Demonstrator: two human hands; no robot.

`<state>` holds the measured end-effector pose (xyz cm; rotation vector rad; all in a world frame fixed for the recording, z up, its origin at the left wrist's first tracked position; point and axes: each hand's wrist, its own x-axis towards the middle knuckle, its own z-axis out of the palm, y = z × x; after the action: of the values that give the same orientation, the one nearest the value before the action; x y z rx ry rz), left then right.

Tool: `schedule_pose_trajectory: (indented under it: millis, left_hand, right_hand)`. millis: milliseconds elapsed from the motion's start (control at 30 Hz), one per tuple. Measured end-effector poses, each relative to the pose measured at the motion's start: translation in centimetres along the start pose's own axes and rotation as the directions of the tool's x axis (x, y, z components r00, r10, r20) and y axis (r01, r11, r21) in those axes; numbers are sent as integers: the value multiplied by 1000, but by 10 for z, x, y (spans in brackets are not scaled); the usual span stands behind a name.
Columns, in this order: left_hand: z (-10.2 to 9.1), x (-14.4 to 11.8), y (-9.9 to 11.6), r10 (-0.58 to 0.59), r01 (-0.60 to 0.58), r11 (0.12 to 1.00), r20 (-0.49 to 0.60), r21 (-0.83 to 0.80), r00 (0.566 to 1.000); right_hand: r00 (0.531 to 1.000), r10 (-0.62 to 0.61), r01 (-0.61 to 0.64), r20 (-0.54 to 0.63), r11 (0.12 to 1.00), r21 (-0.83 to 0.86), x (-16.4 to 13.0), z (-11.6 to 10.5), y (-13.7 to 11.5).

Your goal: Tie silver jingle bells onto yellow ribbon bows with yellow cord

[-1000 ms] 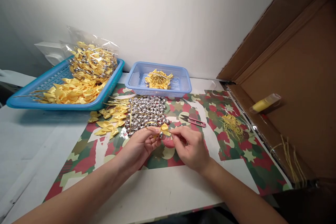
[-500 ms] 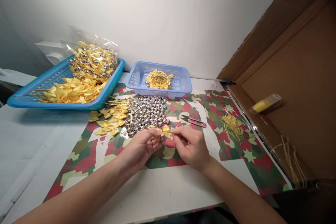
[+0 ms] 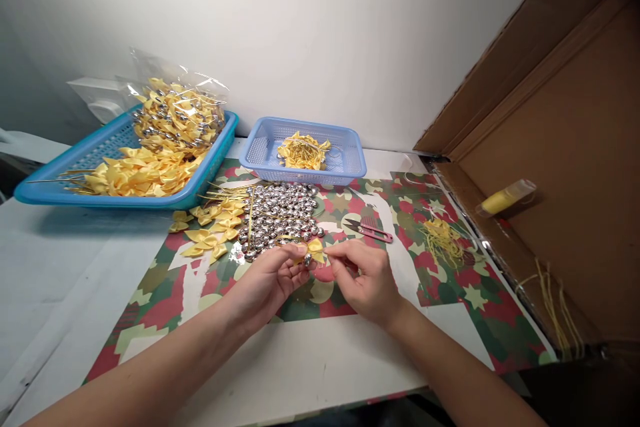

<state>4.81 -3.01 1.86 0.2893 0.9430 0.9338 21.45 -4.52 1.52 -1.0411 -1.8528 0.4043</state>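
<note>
Between thumb and fingers my left hand (image 3: 280, 271) pinches a yellow ribbon bow (image 3: 315, 247). A small silver bell (image 3: 308, 259) hangs just below the bow. At the bow's right edge, my right hand (image 3: 364, 275) is closed, thumb and forefinger together; what lies between these fingertips is too small to make out, perhaps the bow's cord. Behind my left hand lie many silver bells (image 3: 283, 210) in a packed patch. Loose yellow bows (image 3: 213, 233) with gold ties lie left of the bells. Pink-handled thread snips (image 3: 369, 230) rest beyond my right hand.
A large blue basket (image 3: 107, 201) at left holds bows and a clear bag of bows with bells. Behind the bells stands a smaller blue basket (image 3: 353, 173) with bows. Cord scraps (image 3: 444, 243) lie at right, near a cardboard wall (image 3: 565, 113) and a yellow tube (image 3: 507, 197).
The bell under the bow has shifted slightly left. My left fingers have moved a little around the bow; my right hand is almost unchanged.
</note>
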Motion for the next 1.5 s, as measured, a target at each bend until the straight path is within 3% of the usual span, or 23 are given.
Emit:
schedule_pose_trajectory:
  millis: [233,533,833,1500]
  left_hand:
    - [-1,-1,1,-22,22,1000,14,-18,1000]
    - [-5,2,-1,34,-37,998,51,58,998]
    - [0,0,0,35,-35,999,27,2,999]
    - [-3,4,-4,28,-31,998,85,45,996]
  right_hand:
    - [1000,-1,1,5,1000,12,0,0,1]
    - [993,-115,117,36,990,-78,1,-2,3]
    - [998,-63,63,1,997,-38,-1,0,2]
    - [996,-93,94,12,994,-61,1,0,1]
